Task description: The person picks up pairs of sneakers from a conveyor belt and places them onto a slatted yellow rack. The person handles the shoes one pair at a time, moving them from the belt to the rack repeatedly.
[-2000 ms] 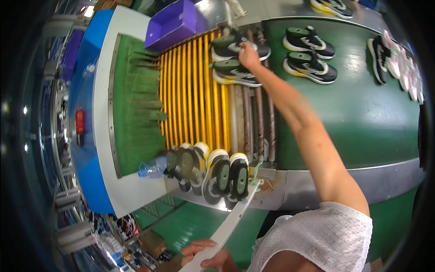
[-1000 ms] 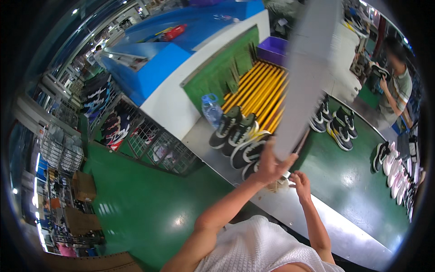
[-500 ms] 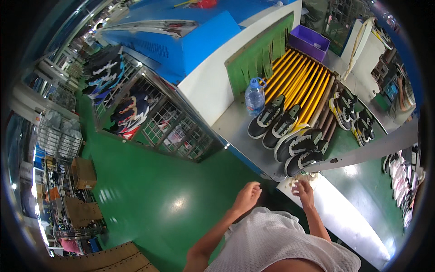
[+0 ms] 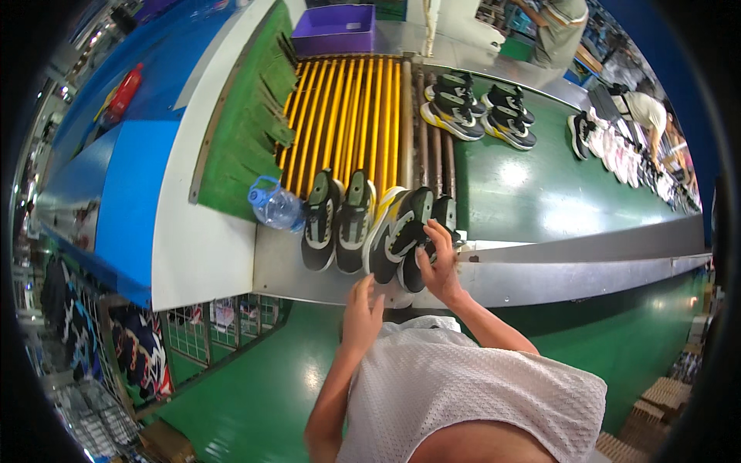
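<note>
A row of black sneakers with white soles stands along the near metal edge of the roller table. My right hand reaches over the rightmost sneaker, fingers spread and not closed round it; the hand covers part of that shoe. Beside it is a black sneaker with yellow and white along its side. Just below its toe my left hand is raised, fingers apart and holding nothing; contact with the shoe cannot be made out. Farther left stand two more dark sneakers, one at the end and its neighbour.
A clear plastic bottle leans left of the shoes. Yellow rollers run back to a purple bin. On the green belt stand more sneakers. A metal rail crosses at right. Two people are farther off.
My view has turned to the right, facing the roller table squarely. Both hands have risen from in front of my body to the sneakers on the right of the row.
</note>
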`<state>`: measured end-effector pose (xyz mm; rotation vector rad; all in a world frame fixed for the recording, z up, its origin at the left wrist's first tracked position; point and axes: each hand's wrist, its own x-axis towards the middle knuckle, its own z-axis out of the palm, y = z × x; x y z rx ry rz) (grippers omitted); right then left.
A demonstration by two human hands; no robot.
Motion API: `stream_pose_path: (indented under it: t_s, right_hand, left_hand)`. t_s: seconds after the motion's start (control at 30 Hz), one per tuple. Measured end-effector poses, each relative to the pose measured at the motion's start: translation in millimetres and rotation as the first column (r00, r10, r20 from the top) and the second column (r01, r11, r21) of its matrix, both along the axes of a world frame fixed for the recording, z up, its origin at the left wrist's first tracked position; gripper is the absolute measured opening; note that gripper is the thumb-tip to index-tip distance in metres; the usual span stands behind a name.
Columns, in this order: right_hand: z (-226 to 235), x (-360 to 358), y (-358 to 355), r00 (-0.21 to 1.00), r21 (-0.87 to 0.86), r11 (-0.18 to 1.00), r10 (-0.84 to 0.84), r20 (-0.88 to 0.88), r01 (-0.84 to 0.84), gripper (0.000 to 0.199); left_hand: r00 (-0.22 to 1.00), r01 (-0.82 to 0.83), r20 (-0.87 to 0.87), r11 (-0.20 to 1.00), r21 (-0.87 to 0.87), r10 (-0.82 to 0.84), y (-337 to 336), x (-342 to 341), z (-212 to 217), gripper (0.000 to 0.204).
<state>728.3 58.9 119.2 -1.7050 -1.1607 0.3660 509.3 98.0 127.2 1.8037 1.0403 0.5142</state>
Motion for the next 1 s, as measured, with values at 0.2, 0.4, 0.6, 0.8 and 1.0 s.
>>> stream_pose_path:
  t_s: [0.2, 0.4, 0.6, 0.8, 1.0]
  right_hand:
    - [13.8, -20.2, 8.1, 0.984, 0.030, 0.989, -0.145, 0.107, 0.142, 0.051]
    - [26.2, -41.1, 19.3, 0.943, 0.021, 0.951, -0.308, 0.127, 0.308, 0.055]
    - [14.5, -50.1, 37.4, 0.793, -0.017, 0.800, -0.592, 0.143, 0.600, 0.049]
    - [-0.1, -37.4, 57.6, 0.646, -0.033, 0.646, -0.761, 0.062, 0.763, 0.046]
    - [-25.0, -29.0, 74.3, 0.558, -0.080, 0.553, -0.820, 0.123, 0.830, 0.059]
  left_hand:
    - [0.909, 0.415, -0.102, 0.845, 0.339, -0.405, 72.6, 85.7, 7.2, 0.059]
    - [0.748, 0.655, -0.283, 0.597, 0.463, -0.601, 112.3, 140.5, -26.1, 0.047]
    - [0.666, 0.722, -0.258, 0.518, 0.458, -0.700, 134.0, 156.0, -42.0, 0.032]
    - [0.641, 0.740, -0.133, 0.562, 0.370, -0.756, 191.8, 159.6, -27.1, 0.033]
    - [0.758, 0.559, 0.075, 0.705, 0.436, -0.648, 246.6, 171.7, 57.2, 0.036]
